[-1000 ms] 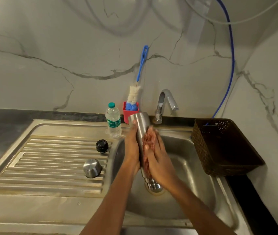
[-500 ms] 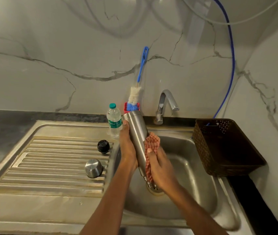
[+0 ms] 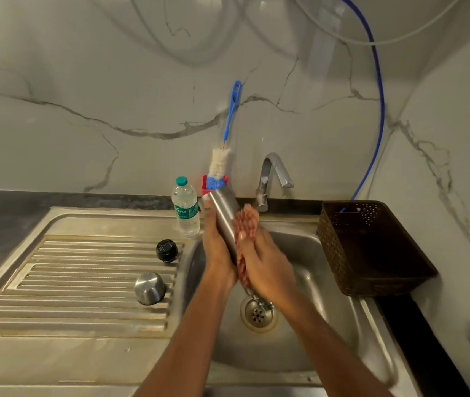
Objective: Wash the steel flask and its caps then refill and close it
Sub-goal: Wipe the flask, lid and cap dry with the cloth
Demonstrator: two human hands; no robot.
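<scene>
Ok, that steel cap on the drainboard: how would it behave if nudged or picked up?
The steel cap looks rigid and, being small, probably light. Its smooth surface could be slippery to pinch. It stands flat on the ribbed drainboard, so a nudge would likely slide it rather than roll it.

Bottle [image 3: 185, 202] at the sink's back edge: green label [image 3: 187, 211] round its middle. White cursive word on the label, too blurred to read. Fine print below it, too small. No other text legible.
</scene>
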